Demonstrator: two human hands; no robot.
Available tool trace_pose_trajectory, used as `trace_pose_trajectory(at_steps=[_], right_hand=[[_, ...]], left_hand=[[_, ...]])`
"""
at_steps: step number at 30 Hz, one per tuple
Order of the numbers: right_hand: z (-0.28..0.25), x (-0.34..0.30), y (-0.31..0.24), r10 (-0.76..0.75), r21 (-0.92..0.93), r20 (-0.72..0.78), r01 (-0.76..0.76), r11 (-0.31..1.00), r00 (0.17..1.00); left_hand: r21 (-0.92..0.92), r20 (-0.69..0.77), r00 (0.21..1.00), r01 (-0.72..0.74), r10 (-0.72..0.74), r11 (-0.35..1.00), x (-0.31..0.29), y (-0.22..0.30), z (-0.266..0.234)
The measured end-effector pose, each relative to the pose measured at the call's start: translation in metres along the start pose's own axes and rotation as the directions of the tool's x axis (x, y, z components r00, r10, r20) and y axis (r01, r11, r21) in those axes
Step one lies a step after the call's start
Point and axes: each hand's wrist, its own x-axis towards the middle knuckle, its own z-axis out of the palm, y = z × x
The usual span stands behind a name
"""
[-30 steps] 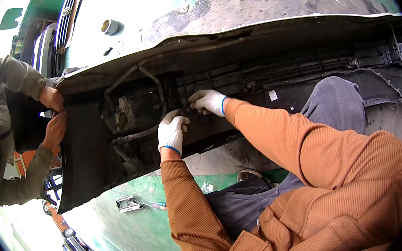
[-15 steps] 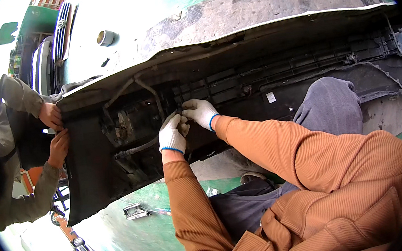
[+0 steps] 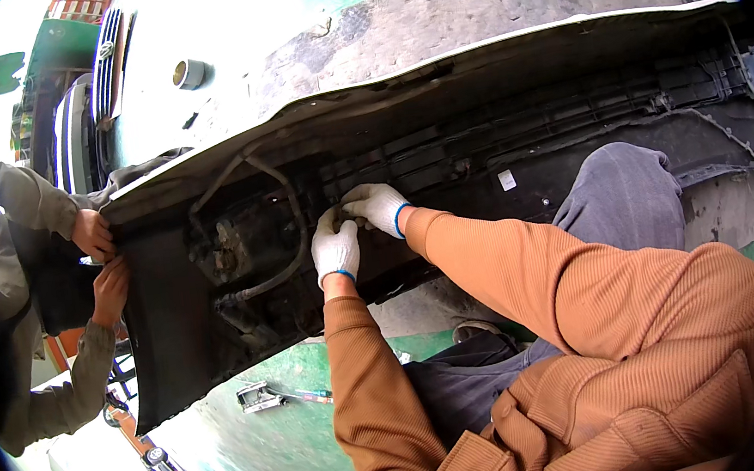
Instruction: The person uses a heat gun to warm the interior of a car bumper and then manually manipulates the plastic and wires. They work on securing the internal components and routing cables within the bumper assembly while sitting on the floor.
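A long black car bumper cover (image 3: 159,325) lies inner side up across the view. My left hand (image 3: 336,249), in a white knit glove, is closed over its middle, fingertips pinched. Beside it, my gloved right hand (image 3: 379,208) is also closed, its fingers meeting the left fingertips. Whatever they pinch is hidden by the gloves. Just left of my hands a dark bent hose (image 3: 296,231) curves across the cover. A white label (image 3: 506,180) sits right of my right hand.
Another person's bare hands (image 3: 92,233) are at the cover's left end. Wiring (image 3: 726,132) runs along its right end. Beyond lies a dirty grey mat (image 3: 383,41) with a round can (image 3: 188,74) nearby. A floor jack (image 3: 259,397) stands near my left elbow.
My left hand has shifted right, closer to my right hand, uncovering more of the bent hose. My right hand stays almost in place. The other person's hands remain at the left end.
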Motion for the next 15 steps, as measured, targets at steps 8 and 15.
trace_pose_trajectory(at_steps=[8, 15], right_hand=[[-0.011, 0.002, 0.022, 0.094, 0.225, 0.066, -0.106, 0.969, 0.993], [-0.025, 0.009, 0.011, 0.145, 0.386, 0.029, -0.145, 0.911, 0.989]], left_hand=[[0.103, -0.177, 0.979, -0.078, 0.096, 0.992, 0.004, -0.016, 0.024], [-0.177, -0.241, 0.963, 0.081, -0.123, 0.981, -0.014, 0.033, 0.035]])
